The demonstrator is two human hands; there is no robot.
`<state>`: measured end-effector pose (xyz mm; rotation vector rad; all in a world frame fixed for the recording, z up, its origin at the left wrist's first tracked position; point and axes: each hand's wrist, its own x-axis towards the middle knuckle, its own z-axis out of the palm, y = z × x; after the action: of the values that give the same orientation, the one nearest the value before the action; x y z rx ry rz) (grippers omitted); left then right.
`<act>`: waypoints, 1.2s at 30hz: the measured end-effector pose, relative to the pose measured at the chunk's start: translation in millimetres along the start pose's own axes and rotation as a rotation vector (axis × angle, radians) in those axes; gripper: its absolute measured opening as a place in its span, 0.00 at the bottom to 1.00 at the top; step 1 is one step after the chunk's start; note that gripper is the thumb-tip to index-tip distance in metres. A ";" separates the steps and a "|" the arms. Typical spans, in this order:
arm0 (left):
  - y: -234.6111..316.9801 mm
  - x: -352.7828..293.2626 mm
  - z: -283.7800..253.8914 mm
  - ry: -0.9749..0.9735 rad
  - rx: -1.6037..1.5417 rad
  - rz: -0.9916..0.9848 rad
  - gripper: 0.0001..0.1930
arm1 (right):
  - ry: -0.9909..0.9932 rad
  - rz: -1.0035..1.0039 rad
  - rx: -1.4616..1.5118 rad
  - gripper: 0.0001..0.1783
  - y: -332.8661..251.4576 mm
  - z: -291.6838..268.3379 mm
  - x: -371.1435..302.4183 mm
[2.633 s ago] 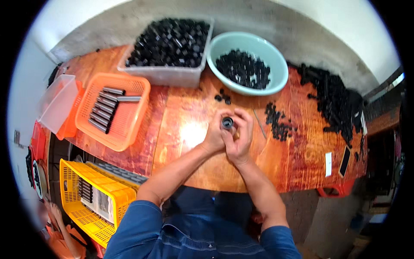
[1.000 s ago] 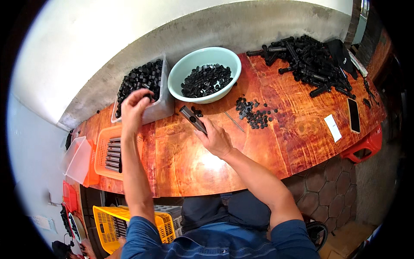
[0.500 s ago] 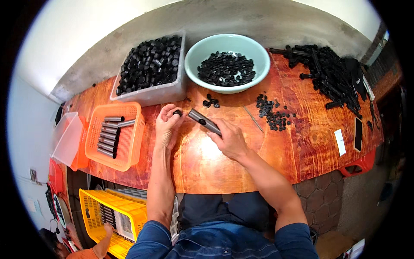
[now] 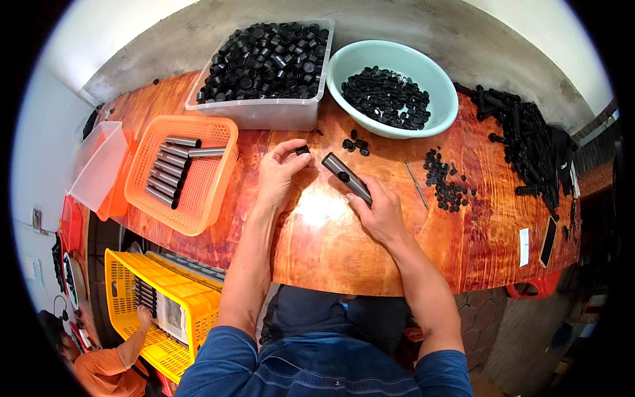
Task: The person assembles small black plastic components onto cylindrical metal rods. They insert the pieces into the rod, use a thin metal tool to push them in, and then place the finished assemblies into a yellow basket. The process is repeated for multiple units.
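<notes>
Between thumb and fingertips, my left hand [image 4: 276,173] pinches a short black cap [image 4: 302,150]. My right hand [image 4: 381,212] is wrapped round the lower end of a dark grey tube [image 4: 354,184] with a round hole in its side. The tube's upper end points toward the cap, and a gap separates the two. Both hands are above the near middle of the wooden table [image 4: 344,264]. Beyond them lie several loose small black pieces [image 4: 355,143]. To the left, an orange basket [image 4: 178,221] holds several similar grey tubes [image 4: 173,161].
A clear bin [image 4: 278,116] full of black caps and a pale green basin [image 4: 337,69] of small black pieces stand at the back. Rightward lie a thin rod [image 4: 417,184], scattered black pieces [image 4: 446,182] and a black parts heap [image 4: 522,139]. A co-worker [image 4: 109,364] reaches into a yellow crate [image 4: 119,291].
My view has shifted, so the basin and bin appear farther right and higher. The cap in my left hand is turned differently; my right hand keeps its hold on the tube.
</notes>
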<state>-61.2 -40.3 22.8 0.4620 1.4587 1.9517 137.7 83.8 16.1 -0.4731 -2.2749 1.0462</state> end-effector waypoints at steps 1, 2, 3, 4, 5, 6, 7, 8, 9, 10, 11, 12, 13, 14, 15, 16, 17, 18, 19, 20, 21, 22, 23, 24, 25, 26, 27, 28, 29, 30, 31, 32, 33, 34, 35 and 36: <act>0.3 -0.5 1.3 0.007 0.003 -0.017 0.18 | 0.004 -0.009 -0.010 0.17 -0.1 0.4 0.3; -1.4 -0.2 2.5 0.036 0.004 0.025 0.18 | 0.008 -0.018 -0.020 0.17 -1.0 0.5 0.7; -4.2 0.3 3.6 0.065 0.006 0.066 0.18 | 0.013 -0.028 -0.030 0.17 -2.0 0.3 0.8; -5.4 0.3 3.6 0.093 0.008 0.106 0.18 | 0.001 -0.014 -0.030 0.17 -3.2 -0.3 0.7; -4.6 0.6 2.8 0.083 -0.013 0.078 0.19 | -0.007 0.001 -0.031 0.18 -4.4 -1.3 0.9; -3.5 0.8 2.0 0.072 -0.034 0.049 0.19 | -0.015 0.015 -0.031 0.18 -5.1 -2.1 1.1; -2.5 0.7 1.4 0.061 -0.055 0.021 0.20 | -0.009 0.009 -0.033 0.18 -4.7 -2.4 1.4; -0.9 -0.2 1.4 0.053 -0.085 -0.006 0.19 | -0.002 0.004 -0.034 0.18 -3.4 -2.0 1.0; 1.5 -1.5 2.0 0.044 -0.115 -0.033 0.19 | 0.005 -0.001 -0.036 0.18 -2.3 -1.7 0.6; 3.0 -2.4 2.4 0.036 -0.144 -0.059 0.19 | 0.007 -0.010 -0.036 0.18 -1.7 -1.9 0.5; 1.4 -1.5 1.4 0.030 -0.143 -0.047 0.18 | 0.008 -0.015 -0.035 0.18 -0.8 -1.6 0.7; -1.4 -0.2 0.0 0.024 -0.142 -0.034 0.18 | 0.009 -0.021 -0.035 0.18 0.0 -1.4 0.8; -3.0 0.6 -0.7 0.018 -0.141 -0.022 0.18 | 0.006 -0.022 -0.039 0.18 0.7 -1.3 1.0; -3.2 0.1 0.4 0.037 -0.141 0.003 0.18 | 0.004 -0.024 -0.043 0.18 1.1 -1.4 1.2; -3.4 -0.5 2.4 0.055 -0.142 0.027 0.17 | 0.003 -0.027 -0.047 0.18 1.3 -1.6 1.2; -3.6 -0.9 3.6 0.073 -0.142 0.051 0.17 | 0.002 -0.021 -0.044 0.18 1.0 -1.9 1.0; -3.7 -0.8 2.4 0.050 -0.174 0.037 0.17 | 0.000 -0.017 -0.040 0.18 0.2 -2.0 1.0; -4.4 -0.1 0.1 0.027 -0.206 0.022 0.17 | -0.002 -0.013 -0.035 0.18 -0.4 -2.1 1.0; -4.5 0.1 -1.2 0.004 -0.238 0.008 0.17 | 0.002 -0.020 -0.035 0.18 -0.7 -2.2 1.3; -1.0 -1.5 1.1 0.003 -0.283 -0.029 0.17 | 0.006 -0.027 -0.035 0.18 -0.4 -2.3 1.3; 5.7 -4.6 5.1 0.001 -0.329 -0.067 0.17 | 0.010 -0.033 -0.035 0.18 -0.2 -2.4 1.5; 9.2 -6.1 7.3 0.000 -0.374 -0.104 0.16 | 0.012 -0.033 -0.034 0.18 0.1 -2.5 1.7; 9.1 -6.3 6.8 -0.020 -0.372 -0.087 0.17 | 0.013 -0.033 -0.033 0.18 0.1 -2.2 1.5; 9.0 -6.0 6.1 -0.039 -0.371 -0.069 0.17 | 0.014 -0.034 -0.031 0.17 0.0 -1.8 1.3; 8.7 -5.9 5.3 -0.058 -0.369 -0.052 0.18 | 0.009 -0.031 -0.029 0.17 -0.5 -1.7 1.2; 6.4 -5.0 4.0 -0.059 -0.362 -0.028 0.19 | 0.005 -0.028 -0.028 0.17 -1.4 -2.3 1.1; 2.2 -3.4 1.7 -0.059 -0.356 -0.003 0.20 | 0.002 -0.025 -0.026 0.17 -2.2 -2.7 1.0; -1.2 -2.2 -0.5 -0.060 -0.349 0.021 0.21 | 0.002 -0.028 -0.028 0.17 -2.7 -2.7 0.9; -3.2 -0.8 -2.4 -0.065 -0.325 0.015 0.21 | 0.003 -0.031 -0.031 0.17 -2.9 -3.0 1.0; -4.6 0.5 -4.5 -0.071 -0.301 0.010 0.22 | 0.004 -0.033 -0.034 0.17 -3.0 -3.0 1.1; -5.2 1.2 -5.7 -0.076 -0.276 0.005 0.22 | 0.008 -0.040 -0.037 0.17 -2.8 -3.0 1.2; -4.5 1.2 -5.3 -0.081 -0.295 -0.010 0.22 | 0.012 -0.048 -0.039 0.17 -2.2 -2.9 1.3; -2.9 0.6 -4.1 -0.086 -0.313 -0.024 0.21 | 0.015 -0.055 -0.041 0.17 -1.7 -2.8 1.3; -1.2 -0.3 -2.7 -0.091 -0.331 -0.038 0.21 | 0.011 -0.052 -0.041 0.17 -1.2 -2.7 1.0; 1.0 -1.6 -0.2 -0.081 -0.321 -0.015 0.21 | 0.006 -0.049 -0.041 0.17 -0.9 -2.7 0.9; 3.4 -2.9 3.1 -0.072 -0.310 0.007 0.20 | 0.002 -0.045 -0.041 0.17 -0.8 -2.7 0.7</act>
<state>-58.2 -40.7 27.3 0.3919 1.0855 2.0978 138.8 85.3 18.4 -0.4374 -2.2982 0.9777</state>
